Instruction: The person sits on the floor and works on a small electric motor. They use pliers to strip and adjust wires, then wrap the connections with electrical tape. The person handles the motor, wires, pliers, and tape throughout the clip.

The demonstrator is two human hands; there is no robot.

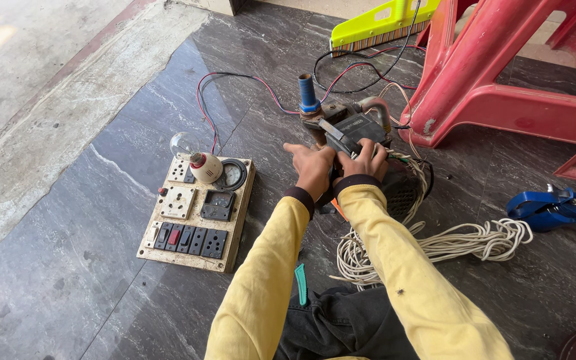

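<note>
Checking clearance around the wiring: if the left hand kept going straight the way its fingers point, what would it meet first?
The left hand points up and right, already against the small dark motor unit; it would press into its black top box first. Depth is hard to judge.

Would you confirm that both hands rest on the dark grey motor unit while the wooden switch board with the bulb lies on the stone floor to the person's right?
Not quite: the head view shows the wooden switch board lying to the person's left. Both the left hand and the right hand do rest on the dark grey motor unit.
</note>
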